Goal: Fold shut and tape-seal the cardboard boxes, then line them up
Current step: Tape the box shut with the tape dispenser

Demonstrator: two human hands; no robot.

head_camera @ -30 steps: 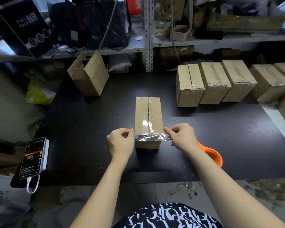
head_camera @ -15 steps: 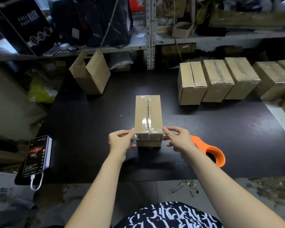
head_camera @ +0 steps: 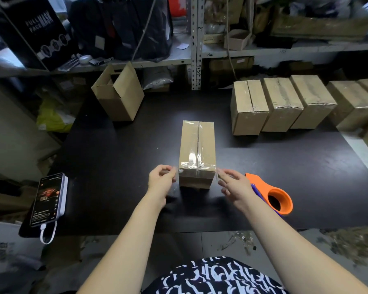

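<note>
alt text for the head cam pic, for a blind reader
A person's left hand and right hand flank the near end of a tape-sealed cardboard box on a black table, neither clearly gripping it. An orange tape dispenser lies by the right hand; sealed boxes line the back right, an open box stands back left, a phone at left.

A black garment (head_camera: 217, 279) fills the frame's edge at 6 o'clock, printed all over with loose white brush-stroke marks that look like scrawled letters. The left forearm (head_camera: 125, 240) at 7 o'clock and the right forearm (head_camera: 285, 240) at 5 o'clock are bare, as are the left hand (head_camera: 160, 180) and right hand (head_camera: 234, 185).
</note>
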